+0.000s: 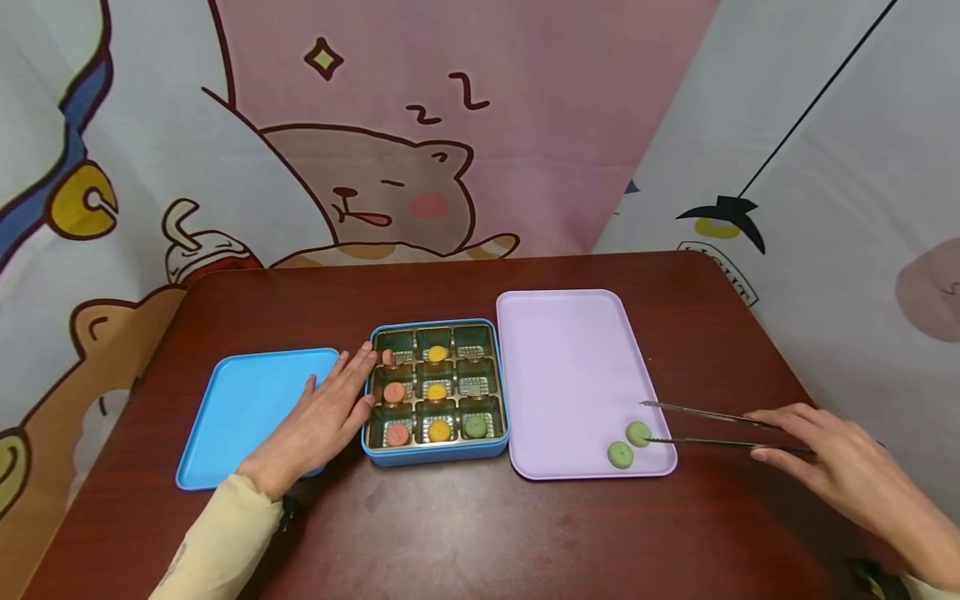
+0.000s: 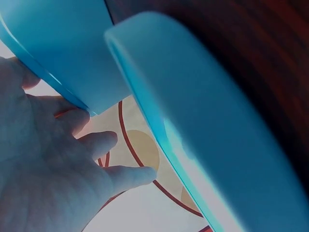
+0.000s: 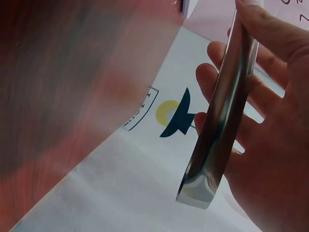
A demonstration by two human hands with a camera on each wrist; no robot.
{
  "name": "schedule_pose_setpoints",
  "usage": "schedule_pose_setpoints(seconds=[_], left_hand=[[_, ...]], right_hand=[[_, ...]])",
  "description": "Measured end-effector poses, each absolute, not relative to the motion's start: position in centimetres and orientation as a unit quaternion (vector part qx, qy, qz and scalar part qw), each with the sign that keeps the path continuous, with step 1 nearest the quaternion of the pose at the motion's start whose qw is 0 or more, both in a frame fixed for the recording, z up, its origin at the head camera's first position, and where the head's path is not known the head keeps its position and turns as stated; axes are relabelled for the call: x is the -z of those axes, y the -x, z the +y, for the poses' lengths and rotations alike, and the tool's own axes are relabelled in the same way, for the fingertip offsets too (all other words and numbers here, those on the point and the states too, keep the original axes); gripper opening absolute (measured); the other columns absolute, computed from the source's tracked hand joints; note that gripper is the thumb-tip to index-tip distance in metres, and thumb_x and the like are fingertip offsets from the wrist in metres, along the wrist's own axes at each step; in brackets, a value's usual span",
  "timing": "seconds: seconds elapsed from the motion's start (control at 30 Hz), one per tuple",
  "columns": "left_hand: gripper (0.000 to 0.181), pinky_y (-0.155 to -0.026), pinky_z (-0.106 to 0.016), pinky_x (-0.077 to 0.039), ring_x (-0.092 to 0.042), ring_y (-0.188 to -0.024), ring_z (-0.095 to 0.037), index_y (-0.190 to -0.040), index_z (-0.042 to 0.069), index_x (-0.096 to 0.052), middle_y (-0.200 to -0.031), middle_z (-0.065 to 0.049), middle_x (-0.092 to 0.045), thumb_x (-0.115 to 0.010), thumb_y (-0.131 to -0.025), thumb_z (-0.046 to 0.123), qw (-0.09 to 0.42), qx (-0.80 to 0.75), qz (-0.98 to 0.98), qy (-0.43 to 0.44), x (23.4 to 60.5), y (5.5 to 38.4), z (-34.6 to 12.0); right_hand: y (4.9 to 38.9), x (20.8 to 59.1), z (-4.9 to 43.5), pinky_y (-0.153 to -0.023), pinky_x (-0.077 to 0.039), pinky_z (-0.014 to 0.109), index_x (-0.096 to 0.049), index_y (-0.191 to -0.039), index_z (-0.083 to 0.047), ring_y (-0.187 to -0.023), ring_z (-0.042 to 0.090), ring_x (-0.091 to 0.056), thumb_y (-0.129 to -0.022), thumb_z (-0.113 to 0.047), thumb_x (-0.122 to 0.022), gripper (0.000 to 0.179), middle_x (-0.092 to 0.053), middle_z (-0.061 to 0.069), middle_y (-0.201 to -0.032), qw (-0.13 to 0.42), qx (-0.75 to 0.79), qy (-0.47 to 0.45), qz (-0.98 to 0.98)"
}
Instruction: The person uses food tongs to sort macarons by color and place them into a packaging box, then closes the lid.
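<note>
"On the lilac tray (image 1: 570, 358), what do we count?"

"Two green discs (image 1: 620, 455) left; our right hand (image 1: 847, 467) grips tongs (image 3: 222, 116), tips parted, at one."

"And stowed?"

"Blue box (image 1: 435, 457): three orange discs (image 1: 394, 392), three yellow discs (image 1: 437, 392), one green disc (image 1: 476, 427). Two compartments (image 1: 474, 385) lacking; mostly done, we judge. Our left hand (image 1: 322, 417), fingers extended, flanks it, beside a blue tray (image 1: 255, 400)."

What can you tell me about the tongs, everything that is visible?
The tongs look like shiny silver metal, with two long, slim arms and a squared back end. The right hand holds them, arms apart, tips over the lilac tray. The nearer tip overlaps its farther green disc; contact is unclear.
</note>
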State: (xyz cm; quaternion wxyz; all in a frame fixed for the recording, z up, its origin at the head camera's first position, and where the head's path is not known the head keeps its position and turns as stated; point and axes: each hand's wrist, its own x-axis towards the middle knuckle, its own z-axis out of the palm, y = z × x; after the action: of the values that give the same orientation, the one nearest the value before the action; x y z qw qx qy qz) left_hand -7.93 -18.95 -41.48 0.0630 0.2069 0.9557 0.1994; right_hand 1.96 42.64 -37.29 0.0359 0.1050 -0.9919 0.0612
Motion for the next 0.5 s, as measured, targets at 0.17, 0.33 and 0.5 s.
schedule_pose_setpoints(seconds=[0.17,0.33,0.5], left_hand=[[0.064,-0.114,-0.078,-0.014,-0.014,-0.158,-0.038,-0.168,0.016,-0.019,-0.174,-0.003,-0.012,-0.044,-0.112,0.036,0.066,-0.202,0.956,-0.205,41.51,7.94,-18.94],[0.064,-0.114,-0.078,-0.014,-0.014,-0.158,-0.038,-0.168,0.016,-0.020,-0.174,-0.003,-0.012,-0.043,-0.112,0.039,0.067,-0.202,0.956,-0.204,41.54,7.94,-19.01],[0.064,-0.113,-0.078,-0.014,-0.014,-0.158,-0.037,-0.168,0.016,-0.020,-0.174,-0.002,-0.012,-0.043,-0.112,0.037,0.064,-0.205,0.955,-0.206,41.56,7.98,-18.99]], right_hand=[[-2.12,37.47,42.97,-0.072,-0.044,0.067,-0.074,-0.113,-0.010,-0.086,0.037,-0.063,-0.075,-0.029,-0.091,0.046,-0.070,0.014,-0.102,0.022,-0.029,-0.098,-0.994],[-2.02,37.54,42.82,-0.070,-0.043,0.062,-0.076,-0.109,-0.015,-0.083,0.034,-0.064,-0.072,-0.029,-0.091,0.043,-0.070,0.006,-0.099,0.049,-0.011,-0.128,-0.991],[-1.55,37.52,42.31,-0.071,-0.042,0.063,-0.077,-0.108,-0.014,-0.084,0.035,-0.064,-0.072,-0.031,-0.091,0.042,-0.069,0.005,-0.098,0.048,0.005,-0.132,-0.990]])
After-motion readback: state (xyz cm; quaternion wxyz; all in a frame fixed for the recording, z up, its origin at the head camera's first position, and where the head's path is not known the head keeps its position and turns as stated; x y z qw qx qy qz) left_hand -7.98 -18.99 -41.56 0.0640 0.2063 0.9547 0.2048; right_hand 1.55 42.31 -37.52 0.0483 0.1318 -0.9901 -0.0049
